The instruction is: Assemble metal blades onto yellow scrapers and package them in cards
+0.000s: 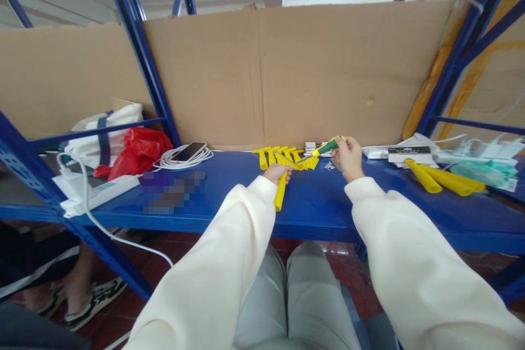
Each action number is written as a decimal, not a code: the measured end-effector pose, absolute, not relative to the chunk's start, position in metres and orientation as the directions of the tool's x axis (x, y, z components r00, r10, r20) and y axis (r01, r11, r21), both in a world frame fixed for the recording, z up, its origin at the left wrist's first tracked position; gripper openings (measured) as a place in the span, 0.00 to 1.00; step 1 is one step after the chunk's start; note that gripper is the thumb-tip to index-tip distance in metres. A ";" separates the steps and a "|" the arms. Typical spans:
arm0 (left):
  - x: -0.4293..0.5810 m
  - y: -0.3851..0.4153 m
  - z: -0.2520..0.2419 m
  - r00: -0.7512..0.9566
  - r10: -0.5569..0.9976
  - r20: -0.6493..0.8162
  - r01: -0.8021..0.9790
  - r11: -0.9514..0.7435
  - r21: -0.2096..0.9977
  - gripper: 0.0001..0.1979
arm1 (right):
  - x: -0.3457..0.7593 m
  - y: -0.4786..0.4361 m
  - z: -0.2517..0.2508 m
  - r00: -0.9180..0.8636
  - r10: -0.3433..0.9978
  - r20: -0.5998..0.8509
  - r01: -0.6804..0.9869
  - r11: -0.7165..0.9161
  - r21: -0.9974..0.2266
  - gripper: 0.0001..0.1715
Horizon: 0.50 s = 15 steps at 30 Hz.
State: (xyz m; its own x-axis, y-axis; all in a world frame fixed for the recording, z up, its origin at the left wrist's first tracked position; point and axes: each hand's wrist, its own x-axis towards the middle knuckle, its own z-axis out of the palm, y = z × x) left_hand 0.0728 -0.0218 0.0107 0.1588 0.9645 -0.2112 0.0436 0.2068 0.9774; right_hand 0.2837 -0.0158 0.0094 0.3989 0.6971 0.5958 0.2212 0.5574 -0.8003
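My left hand (pixel 275 173) is closed around a yellow plastic handle (pixel 281 196), whose tubular end points down toward the front edge of the blue shelf (pixel 238 191). My right hand (pixel 349 157) grips a screwdriver (pixel 327 147) by its green and yellow handle. The thin metal shaft slants down to the left, with its tip close to the upper end of the held piece; whether they touch I cannot tell. Just behind, several similar yellow handles (pixel 263 160) lie in a row. A small heap of metal parts (pixel 329 165), perhaps screws, sits left of my right hand.
Larger yellow tubes (pixel 426 176) and a black-and-white packet (pixel 410 154) lie at right. On the left are a phone (pixel 190 151) on a coiled white cable (pixel 168 160), a red bag (pixel 139 150) and a power strip (pixel 110 191). Cardboard (pixel 328 76) walls the back. Another person's leg (pixel 80 273) shows lower left.
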 end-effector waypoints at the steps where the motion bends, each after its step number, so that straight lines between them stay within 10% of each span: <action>1: 0.073 -0.021 0.010 0.163 0.964 -0.211 0.042 0.207 0.977 0.12 | 0.283 -0.016 0.010 0.402 0.701 0.589 0.206 0.558 -0.804 0.21; 15: 0.075 -0.029 0.015 0.176 0.964 -0.201 0.035 0.198 0.979 0.12 | 0.284 -0.015 0.008 0.374 0.709 0.598 0.251 0.543 -0.801 0.23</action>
State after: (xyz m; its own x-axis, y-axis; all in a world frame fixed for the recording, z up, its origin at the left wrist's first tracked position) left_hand 0.0746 -0.0294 0.0147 0.1760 0.9635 -0.2015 0.0347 0.1985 0.9795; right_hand 0.2836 -0.0153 0.0082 0.3740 0.7093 0.5975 0.2508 0.5430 -0.8014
